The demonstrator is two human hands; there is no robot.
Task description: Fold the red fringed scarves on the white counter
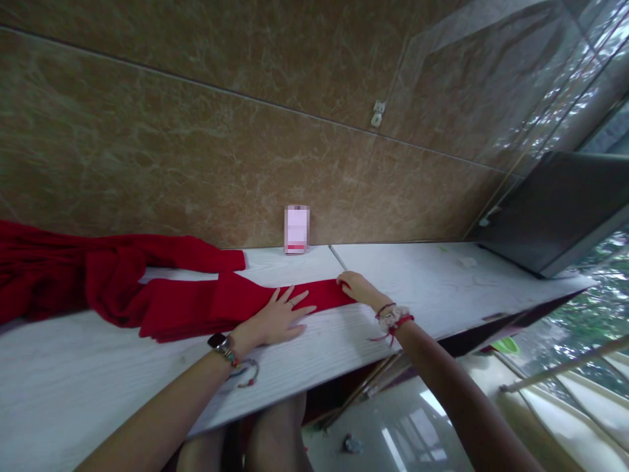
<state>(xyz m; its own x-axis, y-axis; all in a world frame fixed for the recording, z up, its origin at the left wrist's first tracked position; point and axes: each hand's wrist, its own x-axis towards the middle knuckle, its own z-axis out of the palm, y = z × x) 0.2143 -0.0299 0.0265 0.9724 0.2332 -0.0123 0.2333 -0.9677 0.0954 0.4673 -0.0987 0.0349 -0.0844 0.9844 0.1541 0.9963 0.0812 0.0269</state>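
Observation:
A long red cloth (196,305) lies folded in a strip across the white table (432,282), with its bunched end trailing off to the left. My left hand (278,318) lies flat on the strip, fingers spread. My right hand (356,288) pinches the right end of the red cloth with curled fingers. Both wrists wear bracelets; the left also carries a watch.
A small pink and white card (296,229) leans against the brown marble wall (196,151) at the table's back. A dark flat panel (550,210) rests at the right end. Glossy floor and my knees show below the table's front edge.

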